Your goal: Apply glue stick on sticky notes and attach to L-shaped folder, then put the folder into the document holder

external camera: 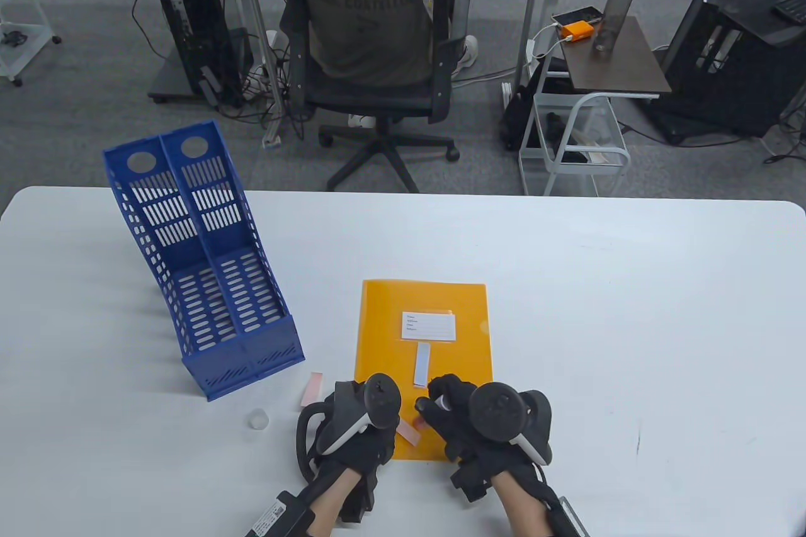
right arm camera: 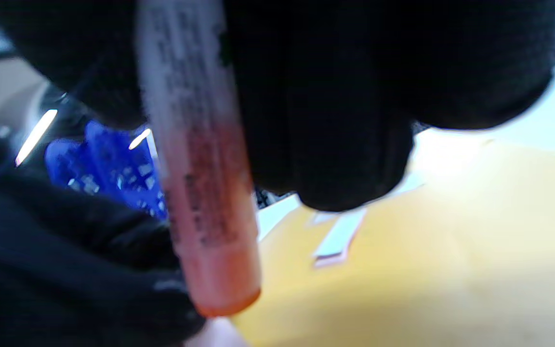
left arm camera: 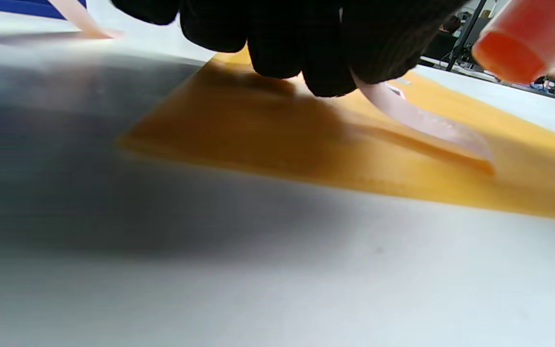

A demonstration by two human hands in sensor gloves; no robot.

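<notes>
An orange L-shaped folder (external camera: pixel 422 310) lies flat mid-table, with a white label and a pale strip note (external camera: pixel 422 364) stuck on it. My left hand (external camera: pixel 362 430) holds down one end of a pink sticky note (external camera: pixel 409 433) at the folder's near edge; the note (left arm camera: pixel 427 125) curls up from under my fingertips (left arm camera: pixel 325 72). My right hand (external camera: pixel 469 417) grips an uncapped glue stick (right arm camera: pixel 200 193), tip down just above that note. The glue stick's tip (left arm camera: pixel 513 53) also shows in the left wrist view. The blue document holder (external camera: pixel 201 266) stands at the left.
Another pink sticky note (external camera: pixel 312 389) lies on the table beside the holder's front. A small clear cap (external camera: pixel 257 419) sits to the left of my left hand. A person sits on an office chair (external camera: pixel 371 58) beyond the table's far edge.
</notes>
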